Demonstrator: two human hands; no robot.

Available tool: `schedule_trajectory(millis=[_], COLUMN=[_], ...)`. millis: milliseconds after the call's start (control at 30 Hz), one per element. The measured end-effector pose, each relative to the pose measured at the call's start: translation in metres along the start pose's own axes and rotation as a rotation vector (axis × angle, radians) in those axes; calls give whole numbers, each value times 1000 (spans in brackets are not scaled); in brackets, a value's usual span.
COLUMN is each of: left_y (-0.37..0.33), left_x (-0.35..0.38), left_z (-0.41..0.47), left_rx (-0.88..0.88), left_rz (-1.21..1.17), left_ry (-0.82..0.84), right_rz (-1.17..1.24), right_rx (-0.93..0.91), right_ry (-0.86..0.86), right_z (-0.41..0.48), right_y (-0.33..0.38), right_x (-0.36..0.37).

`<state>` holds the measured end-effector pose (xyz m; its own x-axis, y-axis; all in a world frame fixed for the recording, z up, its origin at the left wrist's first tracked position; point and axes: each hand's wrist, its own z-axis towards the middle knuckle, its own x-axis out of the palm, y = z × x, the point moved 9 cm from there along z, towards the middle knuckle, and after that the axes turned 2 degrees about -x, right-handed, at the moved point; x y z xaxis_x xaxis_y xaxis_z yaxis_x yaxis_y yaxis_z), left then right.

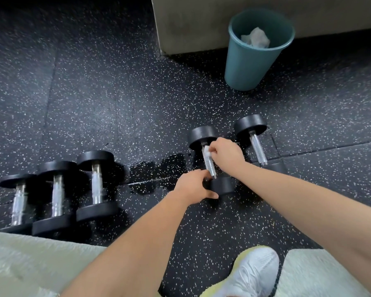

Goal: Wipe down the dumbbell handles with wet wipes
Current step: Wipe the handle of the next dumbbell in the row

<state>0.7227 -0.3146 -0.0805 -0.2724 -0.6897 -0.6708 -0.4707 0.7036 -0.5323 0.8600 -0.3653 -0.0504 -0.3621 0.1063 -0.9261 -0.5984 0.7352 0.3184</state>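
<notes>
A black dumbbell with a knurled chrome handle (210, 166) lies on the floor at centre right. My right hand (226, 152) pinches a white wet wipe (206, 152) against the far end of that handle. My left hand (194, 186) grips the dumbbell's near weight head (222, 186), fingers curled round its left side. A second dumbbell (257, 150) lies just to the right, its near head partly hidden by my right forearm. Three more dumbbells (96, 185) lie side by side at the left.
A teal bin (244, 67) holding crumpled white wipes stands at the back right against a grey block (191, 22). A wet patch (152, 174) darkens the speckled rubber floor between the dumbbell groups. My white shoe (251, 275) and pale-clad knees fill the bottom edge.
</notes>
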Motion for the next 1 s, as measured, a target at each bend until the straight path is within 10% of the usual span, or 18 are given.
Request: schedule_trajectory(millis=[667, 1000], left_y=[-7, 0], left_x=[6, -2], left_z=[0, -3], left_rx=[-61, -50], left_rz=[-45, 0], left_ry=[25, 18], right_rz=[105, 51], right_rx=[94, -56], right_ry=[-84, 178], right_z=[15, -22], right_y=[12, 8], right_x=[3, 26])
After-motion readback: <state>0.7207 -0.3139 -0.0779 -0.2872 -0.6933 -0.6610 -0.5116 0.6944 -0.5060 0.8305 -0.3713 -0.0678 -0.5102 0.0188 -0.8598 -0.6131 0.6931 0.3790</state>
